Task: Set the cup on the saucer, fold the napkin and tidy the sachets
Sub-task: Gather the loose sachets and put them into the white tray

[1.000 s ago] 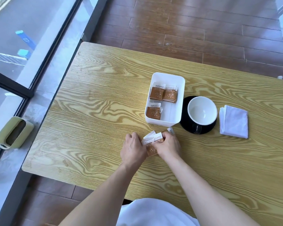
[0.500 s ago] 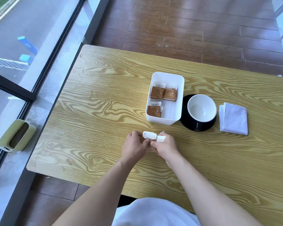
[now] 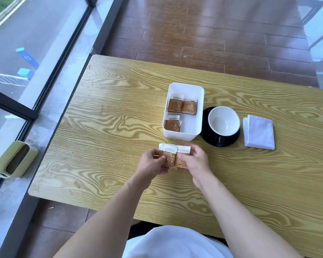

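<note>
We see the desk point(image 3: 104, 127) carrying everything. Both forearms reach in from the bottom edge and converge near the desk's middle, just in front of the white tray point(image 3: 199, 112). Tray holds three small stacks of brown sachets point(image 3: 181, 107). Right of it, touching or nearly so, the black saucer point(image 3: 209, 140) with the white cup point(image 3: 223, 121) sitting on it, upright. Folded napkin point(image 3: 259, 133) lies flat just beside the saucer, apart from it. Left hand point(image 3: 153, 162): fingers curled, thumb pinching one sachet point(image 3: 167, 155) by its left side. Right hand point(image 3: 196, 161): fingers curled round a second sachet point(image 3: 183, 155). The two held sachets sit side by side, edges overlapping, tilted up towards us.
</note>
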